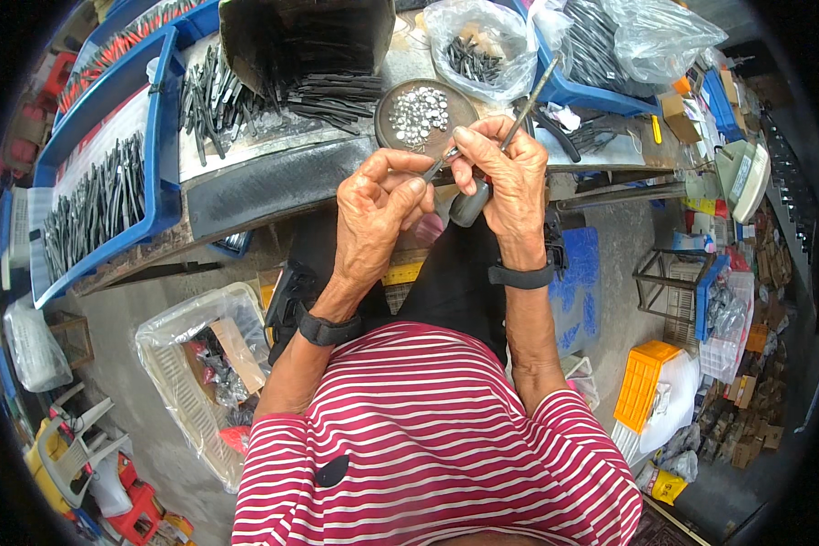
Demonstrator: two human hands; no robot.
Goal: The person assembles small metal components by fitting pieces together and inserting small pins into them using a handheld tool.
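My left hand (pixel 379 202) is closed, thumb against fingers, on a slim dark strip (pixel 436 169) whose tip points to my right hand. In my right hand (pixel 505 171) a thin metal rod (pixel 534 95) slants up and to the right. A dark grey cylinder (pixel 470 207) sticks out below the same fingers; its kind I cannot tell. The fingertips of both hands almost meet, and a small shiny bit shows between them. Just beyond them stands a round brown dish (pixel 384 127) with many small silvery pieces (pixel 420 107).
Dark slim strips lie in a box (pixel 246 45), loose on the bench, and in a blue tray (pixel 159 196) at left. A clear bag (pixel 446 32) of short dark pieces and pliers (pixel 558 135) are at the far right. A lined crate (pixel 168 364) stands on the floor.
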